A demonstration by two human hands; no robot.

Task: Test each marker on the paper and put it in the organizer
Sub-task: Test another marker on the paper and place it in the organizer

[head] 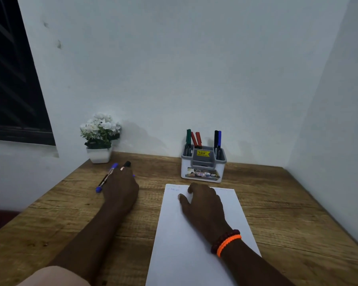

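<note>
A white sheet of paper (194, 244) lies on the wooden desk (277, 213), with faint marks near its top edge. My right hand (203, 203) rests on the upper part of the paper, fingers relaxed. My left hand (121, 188) reaches to the left of the paper and its fingers close on a black marker (127, 164) whose tip pokes out beyond them. A blue marker (106, 178) lies on the desk just left of that hand. The white organizer (203, 168) stands behind the paper and holds green, red, black and blue markers (196, 139).
A small white pot of white flowers (100, 137) stands at the back left against the wall. Walls close the desk at the back and right. A dark window is at the far left. A bit of blue shows right of my left hand.
</note>
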